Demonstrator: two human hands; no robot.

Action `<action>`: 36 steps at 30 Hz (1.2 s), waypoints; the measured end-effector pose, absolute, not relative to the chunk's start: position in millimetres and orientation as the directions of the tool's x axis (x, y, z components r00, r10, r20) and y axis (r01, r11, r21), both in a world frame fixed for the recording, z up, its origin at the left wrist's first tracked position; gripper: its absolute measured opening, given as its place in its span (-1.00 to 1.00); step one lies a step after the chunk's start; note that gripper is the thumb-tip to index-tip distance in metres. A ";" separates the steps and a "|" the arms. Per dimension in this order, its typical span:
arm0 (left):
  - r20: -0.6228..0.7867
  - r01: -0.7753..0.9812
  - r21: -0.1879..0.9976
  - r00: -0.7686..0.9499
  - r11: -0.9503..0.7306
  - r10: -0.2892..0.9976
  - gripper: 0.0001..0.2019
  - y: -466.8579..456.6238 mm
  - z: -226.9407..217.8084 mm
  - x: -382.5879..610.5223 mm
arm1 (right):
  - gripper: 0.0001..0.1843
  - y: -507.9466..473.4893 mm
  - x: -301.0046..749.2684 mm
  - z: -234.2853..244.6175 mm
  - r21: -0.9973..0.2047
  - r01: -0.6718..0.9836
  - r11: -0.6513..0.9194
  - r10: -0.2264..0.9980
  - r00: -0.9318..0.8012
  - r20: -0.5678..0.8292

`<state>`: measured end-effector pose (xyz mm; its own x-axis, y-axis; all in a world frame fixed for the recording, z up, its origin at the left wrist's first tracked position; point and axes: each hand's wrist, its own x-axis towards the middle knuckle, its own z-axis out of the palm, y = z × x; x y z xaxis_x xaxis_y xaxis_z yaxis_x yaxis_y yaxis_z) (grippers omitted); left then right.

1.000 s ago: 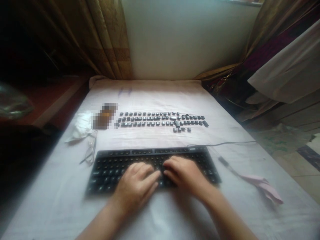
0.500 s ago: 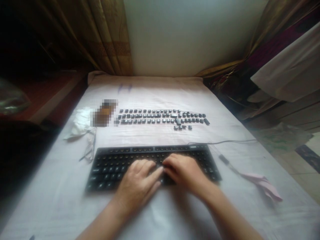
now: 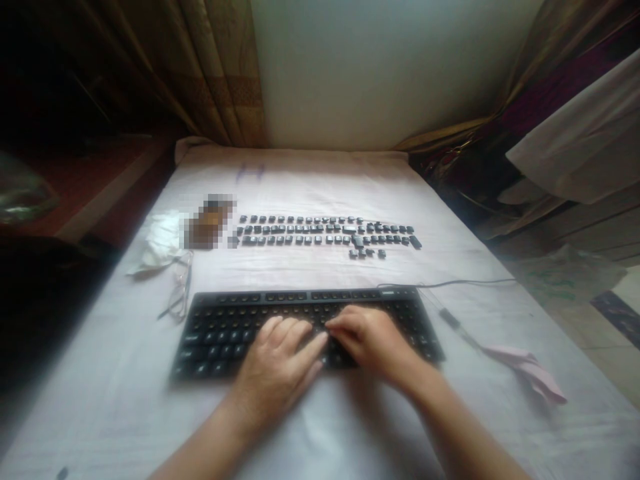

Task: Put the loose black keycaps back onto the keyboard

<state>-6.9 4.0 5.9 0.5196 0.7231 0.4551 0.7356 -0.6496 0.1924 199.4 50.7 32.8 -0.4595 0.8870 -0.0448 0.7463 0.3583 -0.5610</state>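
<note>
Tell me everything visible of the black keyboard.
The black keyboard looks plastic. It lies flat on the white cloth, long side toward the camera. Near-left keys bear white marks; some farther rows seem capless. A pale label and a cable show at its far edge, rightward. The left-hand grip and right-hand grip cover its middle; exact contact is blurred.

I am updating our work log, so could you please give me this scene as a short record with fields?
Left hand: bare left hand over the middle of the black rectangular plastic keyboard
Right hand: bare right hand over the same keyboard, fingertips close together, grip contents unclear
Loose parts: small black plastic keycaps laid in rows beyond the keyboard
Right side: pale pink cloth strip; thin dark cable
Surface: white cloth covering
</note>
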 end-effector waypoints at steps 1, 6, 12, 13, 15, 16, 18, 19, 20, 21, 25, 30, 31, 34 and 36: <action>0.457 0.735 0.193 0.519 -0.650 0.722 -0.72 4.0 5.3 -6.8 | -0.79 50.5 198.5 32.7 -0.560 0.749 0.355 0.890 -0.453 -0.042; 0.450 0.734 0.200 0.520 -0.649 0.726 -0.71 3.7 3.4 -6.6 | -0.79 47.7 193.9 32.2 -0.517 0.787 0.336 0.907 -0.417 -0.046; 0.430 0.734 0.210 0.524 -0.646 0.735 -0.70 3.7 4.5 -6.7 | -0.79 41.5 191.1 29.0 -0.534 0.798 0.280 0.934 -0.355 -0.040; 0.429 0.731 0.209 0.528 -0.649 0.733 -0.70 3.7 4.9 -6.8 | -0.79 40.9 190.7 29.0 -0.533 0.801 0.273 0.937 -0.347 -0.042; 0.429 0.728 0.209 0.532 -0.653 0.730 -0.70 3.8 5.6 -6.8 | -0.79 40.2 190.2 28.9 -0.532 0.805 0.261 0.942 -0.334 -0.043; 0.429 0.728 0.208 0.532 -0.653 0.730 -0.70 3.9 5.8 -6.9 | -0.80 40.1 190.3 28.8 -0.537 0.804 0.256 0.944 -0.328 -0.041; 0.429 0.730 0.205 0.531 -0.652 0.730 -0.70 4.0 6.1 -7.1 | -0.80 40.2 191.7 28.3 -0.571 0.785 0.240 0.949 -0.314 -0.034; 0.430 0.731 0.201 0.532 -0.652 0.729 -0.70 4.0 6.1 -7.2 | -0.81 40.4 193.2 28.3 -0.601 0.765 0.231 0.951 -0.309 -0.027; 0.432 0.732 0.197 0.532 -0.652 0.728 -0.69 4.1 6.1 -7.3 | -0.81 40.7 195.2 28.7 -0.639 0.735 0.225 0.951 -0.307 -0.019; 0.436 0.732 0.192 0.533 -0.654 0.725 -0.69 4.1 6.1 -7.3 | -0.80 41.2 197.9 29.7 -0.680 0.699 0.221 0.951 -0.310 -0.009; 0.454 0.731 0.184 0.530 -0.658 0.716 -0.69 4.0 5.6 -6.8 | -0.81 45.1 216.0 39.1 -0.810 0.551 0.199 0.961 -0.271 0.051; 0.467 0.730 0.189 0.522 -0.657 0.714 -0.69 3.3 4.7 -5.9 | -0.77 54.0 252.9 43.5 -0.855 0.511 0.084 0.987 0.076 0.143; 0.472 0.726 0.190 0.523 -0.661 0.710 -0.69 3.4 4.8 -6.0 | -0.74 55.6 260.7 41.3 -0.860 0.510 0.036 0.977 0.163 0.137; 0.502 0.710 0.195 0.521 -0.677 0.690 -0.71 4.1 6.0 -7.5 | -0.69 58.6 280.4 30.9 -0.873 0.477 -0.098 0.927 0.363 0.094; 0.521 0.701 0.205 0.513 -0.683 0.682 -0.73 4.5 7.4 -8.7 | -0.66 59.5 288.8 24.2 -0.881 0.450 -0.145 0.896 0.437 0.076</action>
